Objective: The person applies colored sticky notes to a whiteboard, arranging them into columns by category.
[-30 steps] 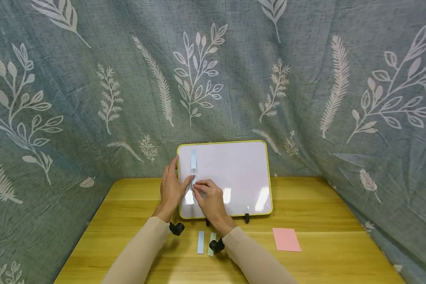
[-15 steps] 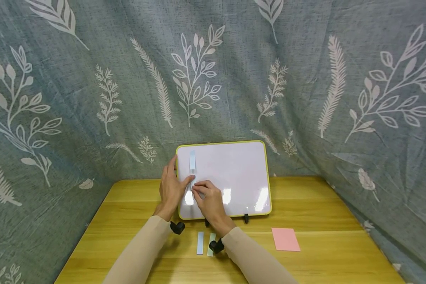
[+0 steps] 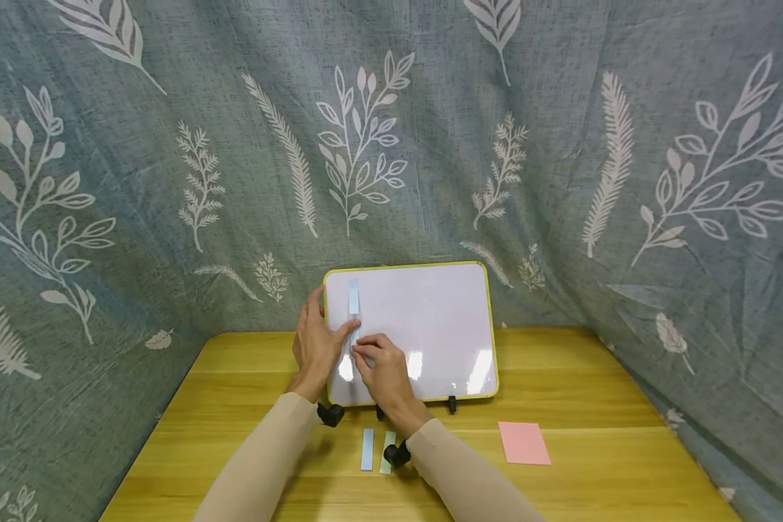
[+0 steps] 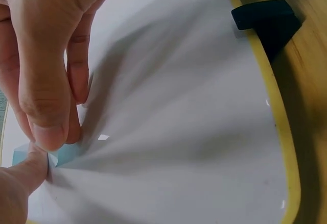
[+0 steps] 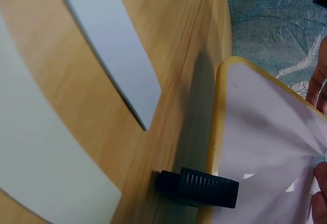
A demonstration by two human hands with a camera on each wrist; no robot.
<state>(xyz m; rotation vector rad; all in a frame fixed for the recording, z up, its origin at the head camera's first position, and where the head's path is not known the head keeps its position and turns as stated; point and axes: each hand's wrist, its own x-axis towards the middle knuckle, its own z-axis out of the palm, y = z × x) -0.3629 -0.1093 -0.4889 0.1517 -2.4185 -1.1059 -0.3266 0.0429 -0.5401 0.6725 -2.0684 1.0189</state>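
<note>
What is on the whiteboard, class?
A pale blue strip, upper left; below it, more blue paper. The left hand and right hand partly cover that paper, hiding its full shape.

I can pass over the whiteboard on its right half, but the left hand and right hand crowd its left and a black hook juts over its bottom edge.

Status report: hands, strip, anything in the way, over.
Right hand pinching pale blue strip at whiteboard. Left hand holding whiteboard's left edge. Strip partly hidden by both hands.
</note>
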